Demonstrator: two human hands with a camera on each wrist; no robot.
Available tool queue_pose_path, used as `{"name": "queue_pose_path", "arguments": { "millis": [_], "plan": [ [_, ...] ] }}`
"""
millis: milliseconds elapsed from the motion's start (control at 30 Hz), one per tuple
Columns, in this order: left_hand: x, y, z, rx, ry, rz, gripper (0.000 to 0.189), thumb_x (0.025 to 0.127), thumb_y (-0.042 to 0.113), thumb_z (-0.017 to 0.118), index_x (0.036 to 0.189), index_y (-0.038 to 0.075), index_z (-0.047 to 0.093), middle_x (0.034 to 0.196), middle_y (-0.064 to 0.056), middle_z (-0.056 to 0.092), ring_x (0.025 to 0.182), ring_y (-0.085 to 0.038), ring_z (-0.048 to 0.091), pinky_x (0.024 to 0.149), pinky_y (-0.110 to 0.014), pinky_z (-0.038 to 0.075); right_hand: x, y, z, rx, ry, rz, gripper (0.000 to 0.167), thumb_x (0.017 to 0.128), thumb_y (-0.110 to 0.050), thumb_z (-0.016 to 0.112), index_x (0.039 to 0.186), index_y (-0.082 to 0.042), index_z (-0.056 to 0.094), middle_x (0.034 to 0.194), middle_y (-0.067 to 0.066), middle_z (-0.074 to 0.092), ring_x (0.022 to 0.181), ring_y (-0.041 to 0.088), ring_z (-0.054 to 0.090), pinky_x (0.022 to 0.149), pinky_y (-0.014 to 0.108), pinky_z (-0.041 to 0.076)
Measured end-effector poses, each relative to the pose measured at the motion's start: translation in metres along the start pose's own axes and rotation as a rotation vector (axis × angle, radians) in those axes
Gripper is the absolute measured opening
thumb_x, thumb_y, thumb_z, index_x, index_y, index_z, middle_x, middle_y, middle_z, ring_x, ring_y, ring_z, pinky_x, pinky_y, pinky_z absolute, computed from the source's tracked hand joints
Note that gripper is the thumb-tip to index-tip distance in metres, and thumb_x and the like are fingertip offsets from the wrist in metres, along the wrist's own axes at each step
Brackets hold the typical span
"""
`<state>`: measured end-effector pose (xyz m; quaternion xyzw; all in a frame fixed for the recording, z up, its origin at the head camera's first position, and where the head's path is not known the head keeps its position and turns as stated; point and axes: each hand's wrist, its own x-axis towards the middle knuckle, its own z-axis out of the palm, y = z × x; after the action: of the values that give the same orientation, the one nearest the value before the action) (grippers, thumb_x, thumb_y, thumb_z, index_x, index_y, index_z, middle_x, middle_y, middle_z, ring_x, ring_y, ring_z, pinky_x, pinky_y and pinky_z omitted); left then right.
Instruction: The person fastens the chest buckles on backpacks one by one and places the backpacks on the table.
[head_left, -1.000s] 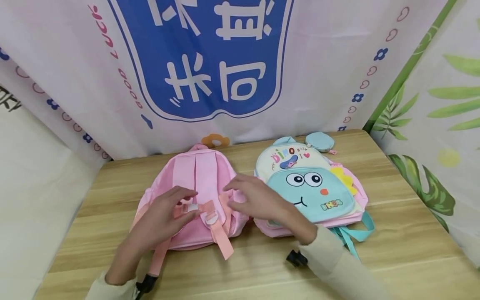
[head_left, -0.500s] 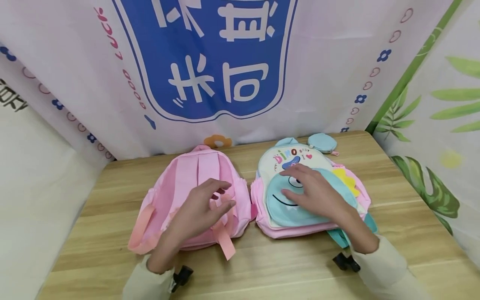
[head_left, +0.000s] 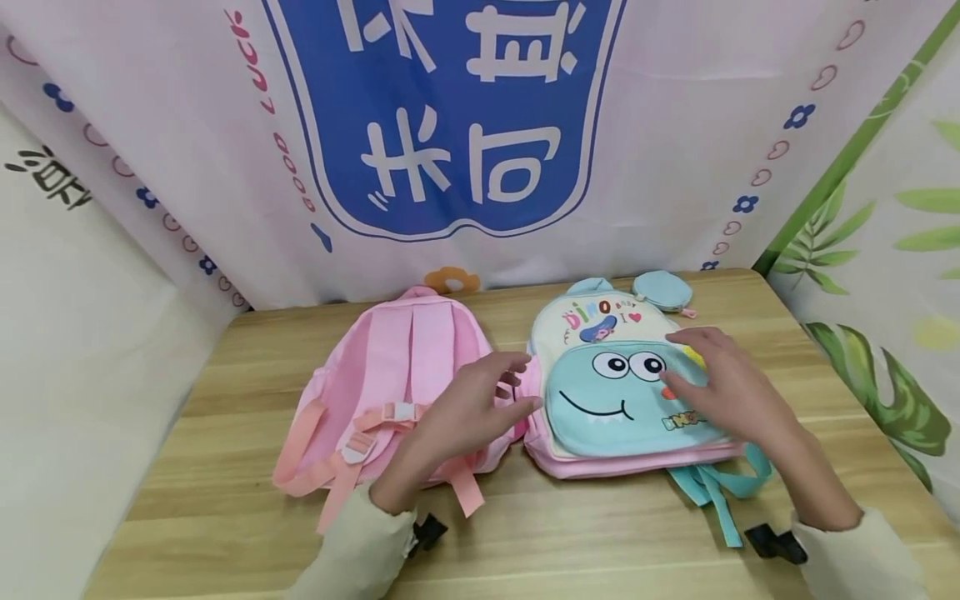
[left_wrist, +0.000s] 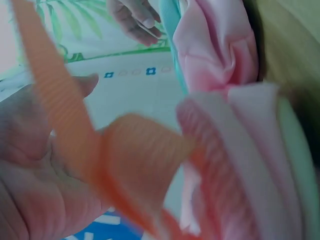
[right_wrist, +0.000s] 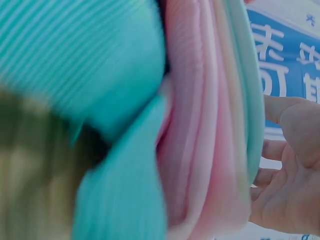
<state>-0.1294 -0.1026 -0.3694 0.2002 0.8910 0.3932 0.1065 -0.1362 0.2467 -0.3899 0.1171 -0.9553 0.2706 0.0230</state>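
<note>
We see the dino backpack (head_left: 592, 442) lying face up on the table (head_left: 570, 542), the pink backpack (head_left: 390, 350) just left of it, straps uppermost. Our left hand (head_left: 480, 404) is by the dino backpack's left edge, our right hand (head_left: 727, 383) over its right side; each grip is wide and holds nothing, though we cannot tell about contact. If our left fingers swept low, the peach straps (head_left: 468, 487) could snag and drag the pink backpack; the teal straps (head_left: 723, 492), loose by the dino backpack's near right corner, might tangle too.
</note>
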Motion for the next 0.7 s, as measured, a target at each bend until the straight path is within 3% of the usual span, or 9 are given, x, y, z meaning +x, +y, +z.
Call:
{"name": "queue_pose_path", "arguments": {
  "millis": [300, 500, 700],
  "plan": [
    [0.017, 0.002, 0.025, -0.065, -0.03, -0.154, 0.084, 0.099, 0.039, 0.077, 0.167, 0.01, 0.037, 0.161, -0.011, 0.055, 0.138, -0.029, 0.062, 0.112, -0.049, 0.056, -0.008, 0.026, -0.007, -0.048, -0.009, 0.076, 0.07, 0.1, -0.033, 0.076, 0.152, 0.006, 0.051, 0.154, 0.039, 0.045, 0.138, 0.062, 0.043, 0.107, 0.082, 0.039],
    [0.018, 0.003, 0.032, -0.114, -0.052, -0.152, 0.092, 0.097, 0.036, 0.081, 0.169, 0.008, 0.032, 0.167, -0.011, 0.047, 0.145, -0.026, 0.052, 0.125, -0.051, 0.042, -0.009, 0.032, -0.007, -0.057, -0.055, 0.112, 0.076, 0.102, -0.039, 0.074, 0.154, 0.009, 0.047, 0.154, 0.042, 0.044, 0.136, 0.064, 0.044, 0.106, 0.082, 0.041],
    [0.021, -0.002, 0.034, -0.148, -0.06, -0.143, 0.092, 0.096, 0.034, 0.082, 0.169, 0.009, 0.032, 0.166, -0.01, 0.048, 0.143, -0.026, 0.052, 0.126, -0.051, 0.041, -0.009, 0.038, -0.005, -0.037, -0.076, 0.118, 0.077, 0.102, -0.041, 0.073, 0.153, 0.01, 0.047, 0.154, 0.042, 0.045, 0.14, 0.065, 0.04, 0.108, 0.083, 0.037]
  ]
}}
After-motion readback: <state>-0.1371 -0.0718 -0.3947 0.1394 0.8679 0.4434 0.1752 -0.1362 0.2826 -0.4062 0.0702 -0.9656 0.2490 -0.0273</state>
